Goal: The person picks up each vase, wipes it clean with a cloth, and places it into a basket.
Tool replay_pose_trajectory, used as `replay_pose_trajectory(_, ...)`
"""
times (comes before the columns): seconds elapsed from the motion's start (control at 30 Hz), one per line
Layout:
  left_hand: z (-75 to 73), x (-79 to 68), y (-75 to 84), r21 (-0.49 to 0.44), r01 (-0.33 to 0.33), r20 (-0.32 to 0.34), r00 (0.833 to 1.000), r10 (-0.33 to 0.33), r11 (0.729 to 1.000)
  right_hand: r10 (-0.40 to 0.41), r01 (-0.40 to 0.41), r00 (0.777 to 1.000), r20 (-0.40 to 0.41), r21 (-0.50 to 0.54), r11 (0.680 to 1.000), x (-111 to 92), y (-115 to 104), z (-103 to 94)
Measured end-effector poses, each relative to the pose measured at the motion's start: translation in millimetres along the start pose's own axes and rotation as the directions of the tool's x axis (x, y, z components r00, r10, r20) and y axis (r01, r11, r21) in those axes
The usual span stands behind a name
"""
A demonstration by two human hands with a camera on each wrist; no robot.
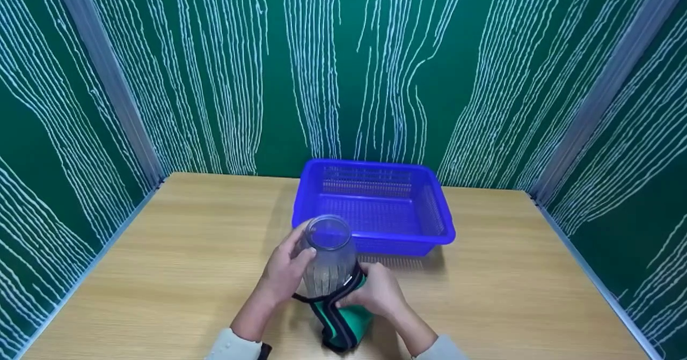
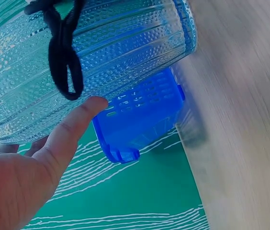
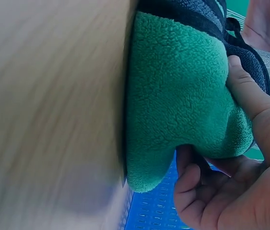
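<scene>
My left hand (image 1: 284, 269) grips a clear, ribbed glass jar (image 1: 324, 266) from its left side, thumb across the front. The jar is tilted, its round end toward the head camera; dimpled texture shows on the glass (image 2: 130, 48) in the left wrist view. A green fleecy cloth (image 1: 351, 320) with black and grey edging lies against the jar's lower part. Pinched between thumb and fingers of my right hand (image 1: 378, 290), the cloth (image 3: 178, 91) bunches and hangs down close to the table. A black hanging loop (image 2: 63, 62) overlaps the glass.
Just beyond the jar, a blue plastic basket (image 1: 370, 237) with perforated walls stands on the wooden table (image 1: 188, 263). Green panels (image 1: 273, 108) with white wavy lines enclose the back and sides, joined by grey metal posts (image 1: 115, 81).
</scene>
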State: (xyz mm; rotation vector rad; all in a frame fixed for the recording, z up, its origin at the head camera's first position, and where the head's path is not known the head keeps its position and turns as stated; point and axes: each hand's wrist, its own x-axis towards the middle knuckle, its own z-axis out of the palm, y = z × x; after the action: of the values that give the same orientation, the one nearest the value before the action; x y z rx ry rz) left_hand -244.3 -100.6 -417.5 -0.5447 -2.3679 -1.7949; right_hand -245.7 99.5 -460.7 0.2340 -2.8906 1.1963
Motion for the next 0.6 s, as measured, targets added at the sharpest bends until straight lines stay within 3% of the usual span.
replay_pose_trajectory(0.27,-3.3,-7.5,29.0,-0.014,0.057,0.025,0.998,-0.057,0.998,0.011,-0.01,1.0,0.008,-0.022,1.0,-1,-1,-1.1)
replay_pose_trajectory(0.6,-5.0,-8.9,28.1,-0.037,0.044,0.033,0.999,-0.043,0.998,-0.035,0.036,0.999,-0.019,0.055,0.998,-6,1,-1.1)
